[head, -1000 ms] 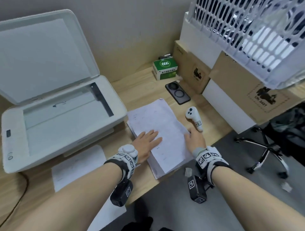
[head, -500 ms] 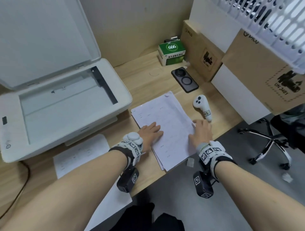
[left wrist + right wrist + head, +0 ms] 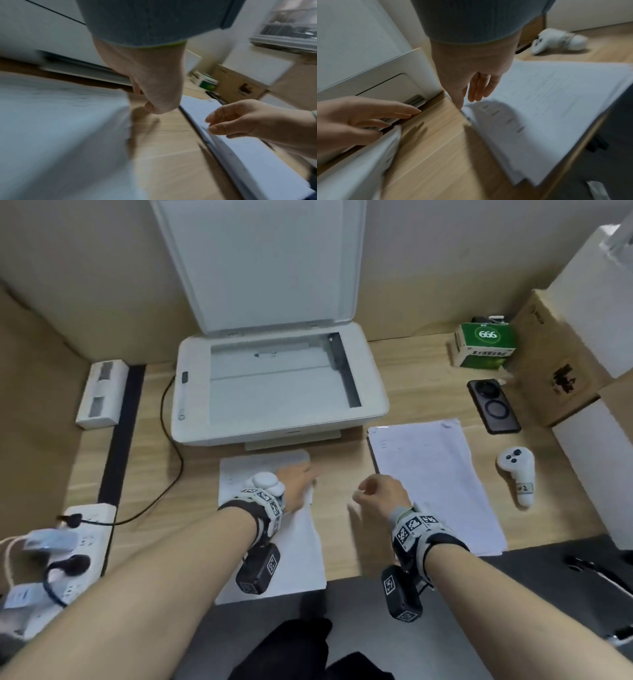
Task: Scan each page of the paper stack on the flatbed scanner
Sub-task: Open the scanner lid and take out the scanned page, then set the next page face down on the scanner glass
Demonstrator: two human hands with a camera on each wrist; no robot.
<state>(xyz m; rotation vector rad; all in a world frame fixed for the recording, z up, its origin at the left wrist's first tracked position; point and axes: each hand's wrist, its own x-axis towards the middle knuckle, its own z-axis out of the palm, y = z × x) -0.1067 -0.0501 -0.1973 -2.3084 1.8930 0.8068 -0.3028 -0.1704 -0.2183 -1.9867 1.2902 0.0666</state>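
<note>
Two hands sit low in the frame. The left hand (image 3: 295, 485) lies with straight fingers on a sheet (image 3: 301, 546); the right hand (image 3: 383, 495), loosely curled, holds nothing beside the stack (image 3: 435, 474) at centre right. Beyond, at upper centre, the scanner (image 3: 281, 385) stands with lid raised.

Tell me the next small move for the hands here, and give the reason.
Probably pinch the top sheet of the paper stack with the right hand and lift it. The scanner stands lid-up with bare glass, and neither the right nor the left hand holds a page.
</note>
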